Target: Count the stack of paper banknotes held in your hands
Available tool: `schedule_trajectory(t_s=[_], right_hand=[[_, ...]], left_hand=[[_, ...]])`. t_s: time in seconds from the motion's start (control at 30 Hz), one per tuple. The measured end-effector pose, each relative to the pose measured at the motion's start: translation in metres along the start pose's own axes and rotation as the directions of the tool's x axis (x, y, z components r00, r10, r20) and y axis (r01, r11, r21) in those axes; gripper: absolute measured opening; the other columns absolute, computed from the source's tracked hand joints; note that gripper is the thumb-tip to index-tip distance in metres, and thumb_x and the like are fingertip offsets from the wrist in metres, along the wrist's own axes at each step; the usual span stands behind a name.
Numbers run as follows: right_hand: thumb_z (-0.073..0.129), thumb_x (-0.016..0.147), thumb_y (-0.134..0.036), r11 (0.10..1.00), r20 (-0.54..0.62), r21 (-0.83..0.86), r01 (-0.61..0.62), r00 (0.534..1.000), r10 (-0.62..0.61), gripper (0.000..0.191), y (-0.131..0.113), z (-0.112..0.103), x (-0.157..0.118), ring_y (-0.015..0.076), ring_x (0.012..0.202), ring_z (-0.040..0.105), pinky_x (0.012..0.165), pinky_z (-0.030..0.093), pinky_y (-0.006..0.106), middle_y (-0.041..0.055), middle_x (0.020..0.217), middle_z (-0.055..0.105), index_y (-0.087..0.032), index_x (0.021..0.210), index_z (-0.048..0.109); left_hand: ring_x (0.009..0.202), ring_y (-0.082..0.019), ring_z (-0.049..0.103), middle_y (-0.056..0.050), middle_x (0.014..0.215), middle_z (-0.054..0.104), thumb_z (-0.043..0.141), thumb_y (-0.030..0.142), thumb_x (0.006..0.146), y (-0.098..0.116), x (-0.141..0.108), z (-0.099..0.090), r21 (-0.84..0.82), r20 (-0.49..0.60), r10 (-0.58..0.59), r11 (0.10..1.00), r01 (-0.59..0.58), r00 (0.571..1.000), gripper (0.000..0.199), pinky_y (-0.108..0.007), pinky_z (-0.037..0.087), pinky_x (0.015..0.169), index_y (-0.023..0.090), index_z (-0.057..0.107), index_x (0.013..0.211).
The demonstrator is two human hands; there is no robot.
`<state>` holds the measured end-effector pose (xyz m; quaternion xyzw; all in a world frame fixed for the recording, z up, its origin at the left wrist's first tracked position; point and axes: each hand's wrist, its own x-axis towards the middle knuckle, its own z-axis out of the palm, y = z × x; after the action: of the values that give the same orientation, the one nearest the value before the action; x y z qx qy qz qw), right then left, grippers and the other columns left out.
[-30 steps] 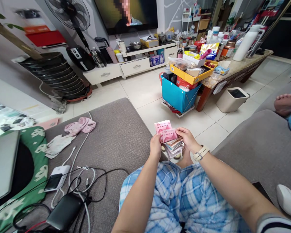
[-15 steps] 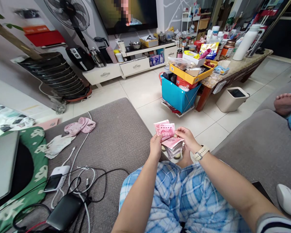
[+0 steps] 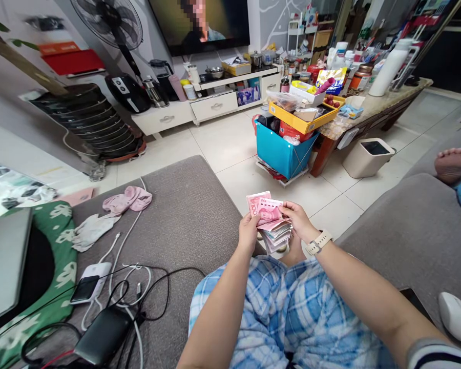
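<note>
A folded stack of banknotes (image 3: 275, 237) is held out over my knees, its lower edges fanned. Pink notes marked 100 stand up from its top. My left hand (image 3: 249, 231) is closed on the left side of the stack, thumb across the front. With thumb and fingers, my right hand (image 3: 296, 219) pinches the upper right corner of a pink banknote (image 3: 270, 211), which leans to the right in front of another upright note. A cream watch (image 3: 318, 243) is on my right wrist. The fingers behind the notes are partly hidden.
Left of me on the grey sofa (image 3: 180, 205) lie a black power bank (image 3: 103, 334), a white device (image 3: 92, 282), tangled cables and a laptop (image 3: 7, 256). A white mouse (image 3: 456, 316) lies at right. A blue bin (image 3: 280, 151) and a cluttered table (image 3: 384, 107) stand ahead.
The front pink banknote has shifted right and tilted, pulled by my right hand. The stack's lower edges are spread more. My left hand has barely moved.
</note>
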<state>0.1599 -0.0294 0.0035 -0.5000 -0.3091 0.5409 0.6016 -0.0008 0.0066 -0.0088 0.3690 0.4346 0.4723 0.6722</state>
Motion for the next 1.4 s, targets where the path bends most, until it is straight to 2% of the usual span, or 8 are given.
schedule_trajectory(t_s=[0.17, 0.37, 0.73, 1.4], right_hand=[[0.081, 0.068, -0.045, 1.0, 0.004, 0.0, 0.006, 1.0, -0.006, 0.036, -0.0001, 0.0002, 0.0001, 0.0109, 0.052, 0.04, 0.053, 0.028, 0.027, -0.0053, 0.057, 0.049, -0.02, 0.062, 0.056], [0.08, 0.068, -0.049, 0.999, 0.008, -0.042, 0.008, 1.0, -0.008, 0.038, -0.0001, 0.0001, 0.0006, 0.0115, 0.052, 0.038, 0.053, 0.027, 0.028, -0.0049, 0.056, 0.048, -0.021, 0.06, 0.055], [0.081, 0.068, -0.049, 0.999, 0.009, -0.037, 0.022, 1.0, -0.022, 0.039, -0.0016, 0.0011, -0.0013, 0.0108, 0.052, 0.037, 0.051, 0.026, 0.026, -0.0049, 0.055, 0.047, -0.021, 0.059, 0.055], [0.08, 0.068, -0.049, 0.999, 0.03, -0.037, 0.015, 0.999, -0.014, 0.039, -0.0023, 0.0024, -0.0015, 0.0115, 0.052, 0.037, 0.053, 0.027, 0.027, -0.0052, 0.055, 0.046, -0.022, 0.059, 0.053]], left_hand=[[0.061, -0.015, 0.057, 0.0, 0.066, 0.067, 0.069, 0.042, 0.072, 0.0001, 0.0019, -0.0006, 0.026, -0.033, 0.058, 0.998, -0.057, 0.998, 0.025, -0.027, 0.044, 0.064, 0.017, 0.066, 0.067], [0.063, -0.015, 0.055, 0.001, 0.065, 0.065, 0.065, 0.041, 0.076, -0.0018, 0.0037, -0.0038, 0.072, -0.055, 0.097, 0.993, -0.093, 0.994, 0.026, -0.027, 0.044, 0.067, 0.018, 0.064, 0.064], [0.067, -0.016, 0.057, -0.001, 0.07, 0.068, 0.064, 0.045, 0.075, -0.0009, 0.0044, -0.003, 0.102, -0.049, 0.104, 0.99, -0.099, 0.993, 0.028, -0.028, 0.044, 0.069, 0.017, 0.067, 0.068], [0.063, -0.015, 0.055, 0.0, 0.065, 0.064, 0.069, 0.045, 0.07, 0.0039, 0.0009, 0.0007, 0.051, -0.071, 0.086, 0.995, -0.083, 0.994, 0.029, -0.026, 0.043, 0.065, 0.018, 0.063, 0.064]])
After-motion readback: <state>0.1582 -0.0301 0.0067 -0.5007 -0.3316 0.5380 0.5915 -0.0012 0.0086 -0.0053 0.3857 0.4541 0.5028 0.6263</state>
